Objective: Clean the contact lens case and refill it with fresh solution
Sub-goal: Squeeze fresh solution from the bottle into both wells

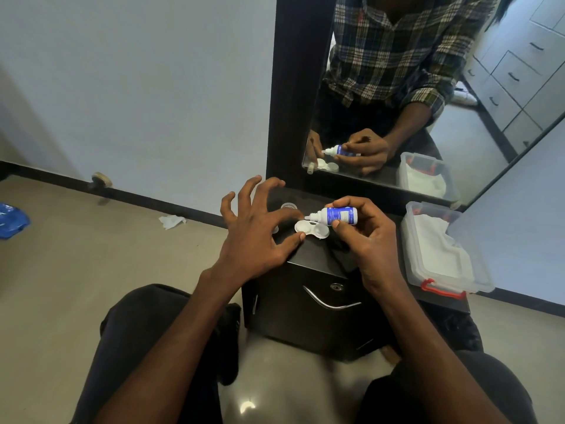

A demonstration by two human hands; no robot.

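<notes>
A white contact lens case [312,229] lies open on the top of a small black cabinet [308,258]. My right hand [363,237] grips a small blue-and-white solution bottle [334,216], held sideways with its white nozzle over the case's left well. My left hand [256,231] hovers just left of the case, fingers spread, thumb and index finger touching or nearly touching the case's left edge. One loose white cap [289,206] sits behind the case, and part of another pale cap peeks out under my left hand.
A clear plastic box with a red latch [440,255], holding white tissue, stands on the cabinet at the right. A dark-framed mirror [397,96] leans behind. A crumpled tissue [171,221] and a blue bag [12,220] lie on the floor at left.
</notes>
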